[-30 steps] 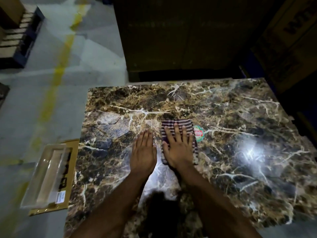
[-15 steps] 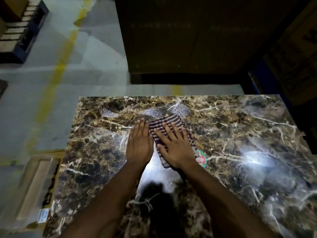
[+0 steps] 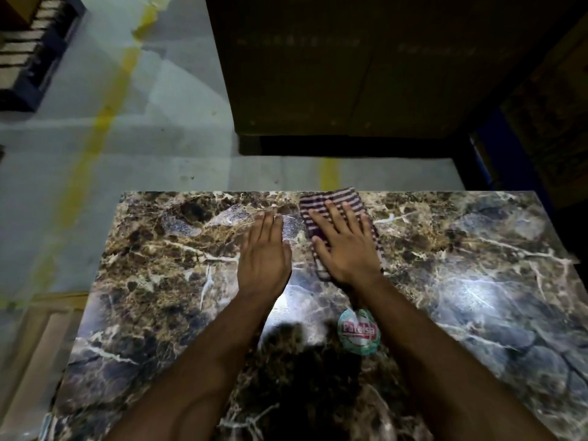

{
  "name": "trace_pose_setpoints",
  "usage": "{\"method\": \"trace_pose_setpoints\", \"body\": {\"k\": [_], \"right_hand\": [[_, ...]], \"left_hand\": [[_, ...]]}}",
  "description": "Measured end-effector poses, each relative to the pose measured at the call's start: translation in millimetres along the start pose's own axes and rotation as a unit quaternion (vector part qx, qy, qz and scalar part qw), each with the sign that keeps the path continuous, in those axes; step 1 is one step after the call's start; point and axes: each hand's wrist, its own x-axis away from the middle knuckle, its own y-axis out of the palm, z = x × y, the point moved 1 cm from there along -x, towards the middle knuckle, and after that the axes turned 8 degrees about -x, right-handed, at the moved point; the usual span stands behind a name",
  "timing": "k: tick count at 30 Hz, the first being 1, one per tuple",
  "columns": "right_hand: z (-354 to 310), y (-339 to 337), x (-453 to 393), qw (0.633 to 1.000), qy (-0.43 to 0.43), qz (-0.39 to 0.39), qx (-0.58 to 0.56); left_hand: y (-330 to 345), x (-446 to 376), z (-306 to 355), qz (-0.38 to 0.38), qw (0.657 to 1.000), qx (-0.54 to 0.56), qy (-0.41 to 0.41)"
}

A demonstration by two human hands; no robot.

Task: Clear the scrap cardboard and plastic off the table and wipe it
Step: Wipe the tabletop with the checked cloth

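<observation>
The striped cloth (image 3: pixel 334 214) lies at the far edge of the marble table (image 3: pixel 477 281), one corner over the rim, pinned under my flat, spread right hand (image 3: pixel 345 249), while my left hand (image 3: pixel 265 253) rests open, fingers together, just beside it, a round sticker (image 3: pixel 359 331) near my right forearm.

Striped cloth (image 3: pixel 331 202) lies flat at marble table's (image 3: pixel 477 281) far edge.

Marble table (image 3: pixel 477 281) bare both sides, round sticker (image 3: pixel 359 332) flat, dark box (image 3: pixel 350 74) beyond
</observation>
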Motion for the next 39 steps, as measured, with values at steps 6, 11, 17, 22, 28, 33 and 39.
{"method": "trace_pose_setpoints", "body": {"k": [6, 11, 17, 22, 28, 33, 39], "right_hand": [[-3, -2, -29, 1.000, 0.007, -0.002, -0.002], [38, -6, 18, 1.000, -0.002, -0.003, 0.012], [18, -5, 19, 0.999, 0.046, 0.018, -0.007], [30, 5, 101, 1.000, -0.003, 0.003, 0.014], [26, 6, 132, 0.993, 0.119, 0.023, 0.000], [-14, 30, 223, 0.999, 0.044, -0.010, -0.009], [-7, 29, 248, 0.992, 0.125, 0.000, -0.006]], "left_hand": [[6, -19, 26, -0.007, 1.000, -0.010, 0.026], [8, -13, 34, -0.016, 0.998, -0.009, 0.063], [15, 19, 51, -0.023, 0.997, -0.018, 0.073], [18, 55, 47, -0.020, 0.996, -0.021, 0.083], [17, 106, 46, -0.033, 0.995, -0.024, 0.092], [15, 158, 44, -0.035, 0.994, -0.034, 0.101], [17, 221, 35, -0.039, 0.992, -0.037, 0.117]]}}
